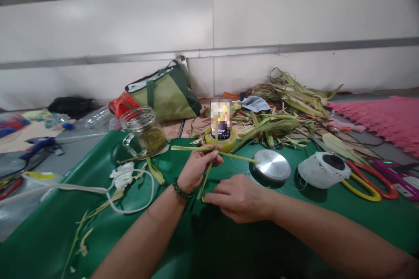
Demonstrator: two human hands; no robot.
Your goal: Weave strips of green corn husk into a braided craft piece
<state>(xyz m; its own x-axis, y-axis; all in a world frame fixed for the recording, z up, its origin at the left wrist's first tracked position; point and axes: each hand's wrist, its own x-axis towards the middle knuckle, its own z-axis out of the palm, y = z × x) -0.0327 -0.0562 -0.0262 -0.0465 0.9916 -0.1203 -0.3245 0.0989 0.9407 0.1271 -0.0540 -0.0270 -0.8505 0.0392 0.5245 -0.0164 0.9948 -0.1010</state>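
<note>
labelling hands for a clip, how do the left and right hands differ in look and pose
The left hand wears a green bead bracelet; the right hand has none at the wrist.
The left hand holds crossed green strips near their crossing; the right hand is curled by a lower end, its grip unclear.
The left hand sits higher in the picture than the right hand.
Both are ungloved, over the green mat.

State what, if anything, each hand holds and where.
Left hand: crossed green strips, pinched near their crossing. Right hand: curled beside one strip's lower end; whether it grips anything cannot be told.
</note>
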